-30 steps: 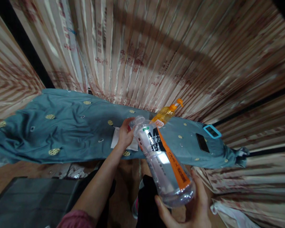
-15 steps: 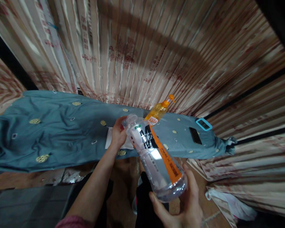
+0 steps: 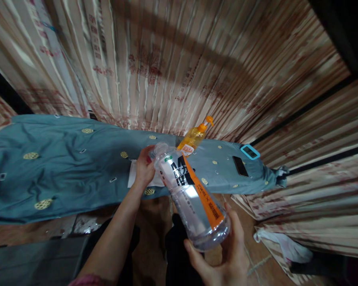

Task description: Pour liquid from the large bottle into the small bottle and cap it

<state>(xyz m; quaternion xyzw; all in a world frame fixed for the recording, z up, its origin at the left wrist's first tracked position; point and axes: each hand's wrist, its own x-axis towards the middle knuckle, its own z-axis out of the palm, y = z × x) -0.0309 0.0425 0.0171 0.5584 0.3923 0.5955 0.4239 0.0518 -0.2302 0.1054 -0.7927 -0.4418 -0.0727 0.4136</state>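
Observation:
A large clear plastic bottle [image 3: 185, 194] with an orange and black printed label is tilted in front of me, mouth toward the upper left. My right hand [image 3: 223, 250] grips its base, thumb on one side and fingers on the other. My left hand [image 3: 143, 169] is closed beside the bottle's neck, fingers curled around something clear that the hand and neck mostly hide. No liquid can be made out inside the bottle. Just beyond it, an orange pump bottle [image 3: 193, 137] with yellow liquid is on the cloth-covered surface.
Teal patterned cloth [image 3: 77, 171] covers the long narrow surface. White paper [image 3: 133, 174] lies under my left hand. A dark phone [image 3: 240, 166] and a blue-framed device [image 3: 250, 151] are at the right. Pleated curtains [image 3: 167, 71] hang behind; a grey box [image 3: 32, 262] stands lower left.
The view has shifted slightly, so the surface and the things on it appear a little further left. Both hands keep nearly the same hold and the bottle's tilt looks unchanged.

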